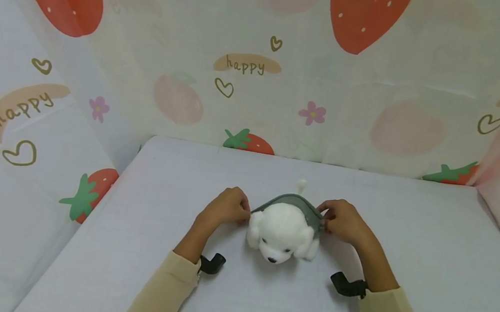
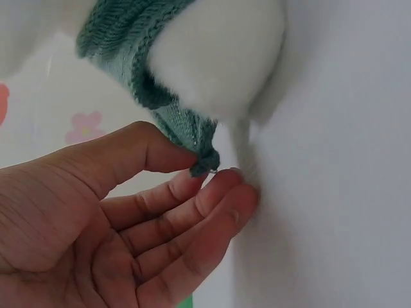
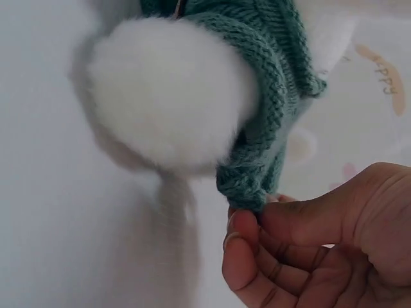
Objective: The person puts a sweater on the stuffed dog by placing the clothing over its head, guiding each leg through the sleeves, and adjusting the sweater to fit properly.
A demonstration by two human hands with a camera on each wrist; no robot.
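A white plush dog (image 1: 281,229) lies on the table with its head toward me, a green knitted garment (image 1: 293,199) draped over its back. At the dog's left-hand side in the head view, my left hand (image 1: 228,206) pinches a corner of that garment. The left wrist view shows the thumb and fingertips of this hand (image 2: 141,218) at the narrow end of the knit (image 2: 186,125). Across the dog, my right hand (image 1: 345,223) pinches the opposite edge. In the right wrist view, the right thumb and fingers (image 3: 308,237) grip the gathered knit (image 3: 276,83).
A white-covered table (image 1: 412,252) spreads around the dog. Behind it hangs a patterned curtain (image 1: 342,89) with strawberries and hearts, and more curtain stands at both sides. A black camera mount sits on the left wrist (image 1: 212,264) and another on the right.
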